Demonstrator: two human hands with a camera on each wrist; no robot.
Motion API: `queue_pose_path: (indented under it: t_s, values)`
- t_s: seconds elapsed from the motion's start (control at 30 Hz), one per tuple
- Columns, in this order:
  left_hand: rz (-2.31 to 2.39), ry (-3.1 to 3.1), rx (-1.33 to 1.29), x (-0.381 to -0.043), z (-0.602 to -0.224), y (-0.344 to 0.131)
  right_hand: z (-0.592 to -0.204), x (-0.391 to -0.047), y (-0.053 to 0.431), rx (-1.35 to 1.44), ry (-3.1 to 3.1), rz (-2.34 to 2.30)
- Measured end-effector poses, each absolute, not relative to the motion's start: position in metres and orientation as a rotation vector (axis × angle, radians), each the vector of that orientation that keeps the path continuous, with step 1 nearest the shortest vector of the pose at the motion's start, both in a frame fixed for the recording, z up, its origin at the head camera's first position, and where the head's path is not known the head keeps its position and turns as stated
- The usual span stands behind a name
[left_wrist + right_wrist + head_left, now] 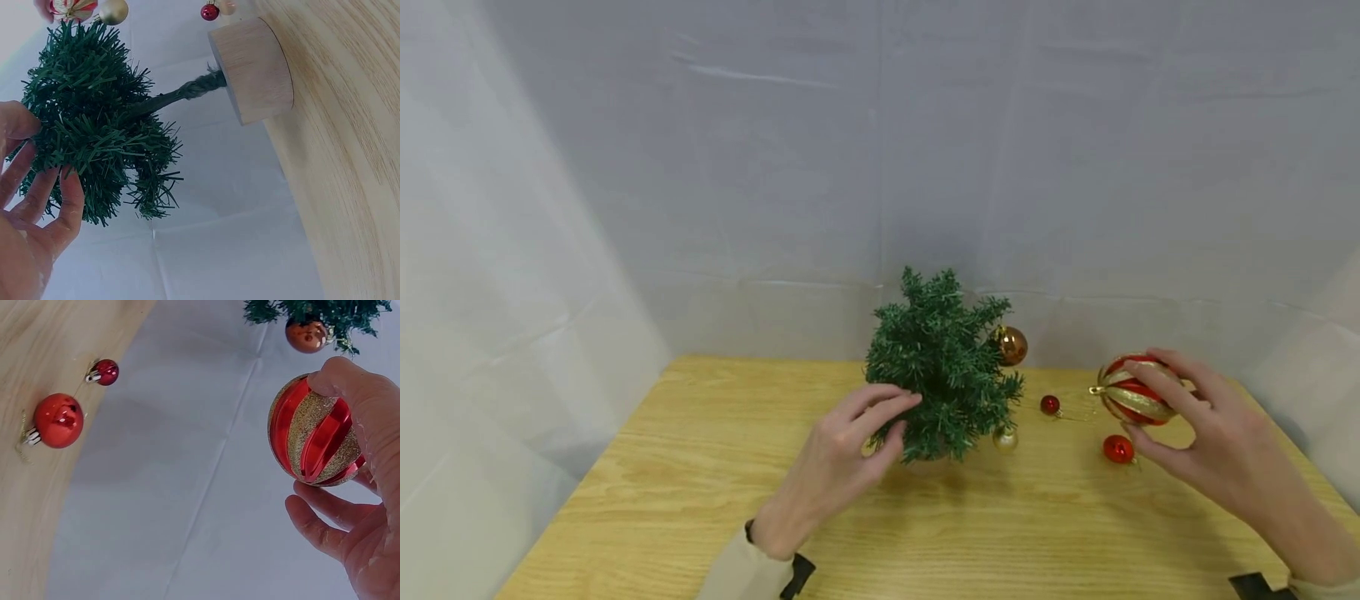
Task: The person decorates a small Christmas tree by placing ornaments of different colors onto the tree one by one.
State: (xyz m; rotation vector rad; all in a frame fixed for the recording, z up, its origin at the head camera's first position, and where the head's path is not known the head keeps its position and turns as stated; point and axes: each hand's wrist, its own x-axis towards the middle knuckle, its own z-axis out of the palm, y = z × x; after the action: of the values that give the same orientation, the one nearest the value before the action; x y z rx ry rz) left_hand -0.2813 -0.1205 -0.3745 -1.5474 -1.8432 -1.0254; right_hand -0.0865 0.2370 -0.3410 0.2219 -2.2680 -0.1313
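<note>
Big round ornament striped in shiny red and glittery gold, bushy artificial tree in deep green, its round wooden base pale tan, glossy copper ball, pale gold ball, bright red ball, small dark-red ball, yellowish wood-grained table, greyish sheet behind.

Striped bauble partly covered, gold bauble apparently too

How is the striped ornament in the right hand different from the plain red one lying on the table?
The striped ornament is banded in red and glittery gold; the plain red ornament is one glossy color. The striped ornament is clearly larger than the plain red ornament. The striped ornament is held by the right hand, while the plain red ornament lies on the table. Both are round and have a metallic-looking cap.
</note>
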Motion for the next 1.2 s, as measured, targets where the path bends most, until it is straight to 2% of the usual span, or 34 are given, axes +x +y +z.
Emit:
queue_pose_path:
  t_s: [0.73,1.2]
  values:
    - [-1.031,-1.809,-1.545,-0.282,-0.373,-0.122,-0.320,-0.094,0.194,0.368,-2.154,-0.024]
    - [-1.077,-1.504,-1.561,-0.277,-0.367,-0.115,-0.312,-0.097,0.165,0.502,-2.106,0.028]
